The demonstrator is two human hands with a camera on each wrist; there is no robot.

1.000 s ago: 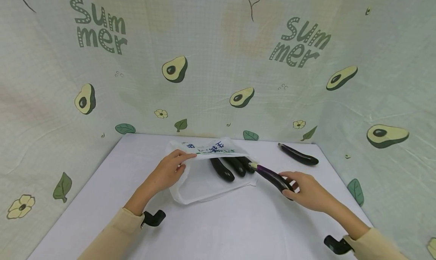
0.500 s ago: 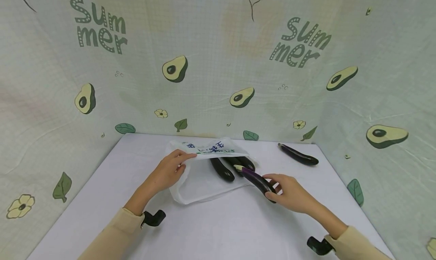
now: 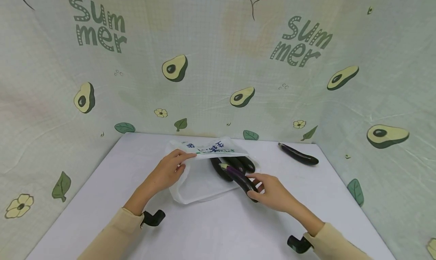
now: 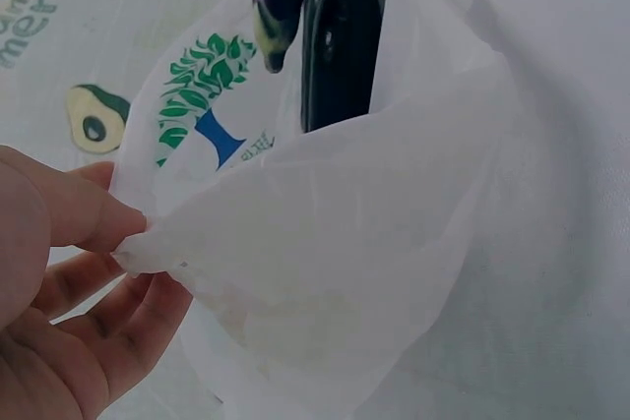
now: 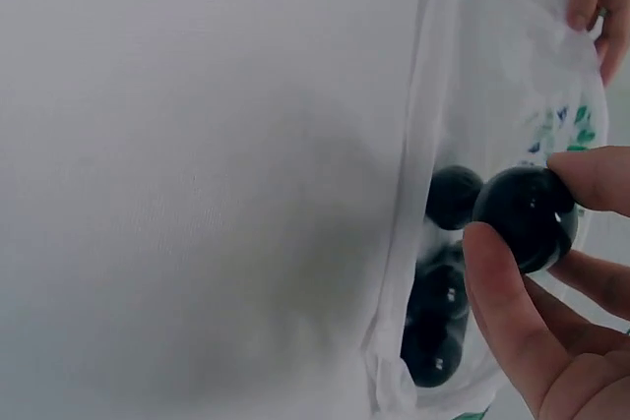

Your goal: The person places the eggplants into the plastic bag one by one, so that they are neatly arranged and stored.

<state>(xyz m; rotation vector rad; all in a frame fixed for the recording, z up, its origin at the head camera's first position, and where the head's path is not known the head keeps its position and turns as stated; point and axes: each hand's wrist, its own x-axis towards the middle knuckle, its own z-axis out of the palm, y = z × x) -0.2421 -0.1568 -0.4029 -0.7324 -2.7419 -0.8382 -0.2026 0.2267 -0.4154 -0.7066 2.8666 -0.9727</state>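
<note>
My left hand [image 3: 170,170] pinches the upper edge of a white plastic bag [image 3: 197,190] with blue and green print, lifting its mouth. In the left wrist view thumb and fingers nip the bag's rim [image 4: 148,243]. Inside the bag lie three dark eggplants [image 3: 246,164], side by side, their far ends hidden under the plastic. My right hand [image 3: 272,192] grips another eggplant [image 3: 240,178] by its rounded end, its pale stem end pointing into the bag's opening. In the right wrist view the held eggplant [image 5: 527,218] overlaps those in the bag.
One more eggplant [image 3: 298,154] lies at the back right of the white table [image 3: 218,229]. A cloth backdrop [image 3: 211,36] printed with avocados rises behind and along both sides. Black wrist cameras [image 3: 299,245] are strapped on at the sleeves.
The right hand has moved left with its eggplant, from right of the bag to over its opening. The left hand keeps its hold on the bag's edge, nearly still.
</note>
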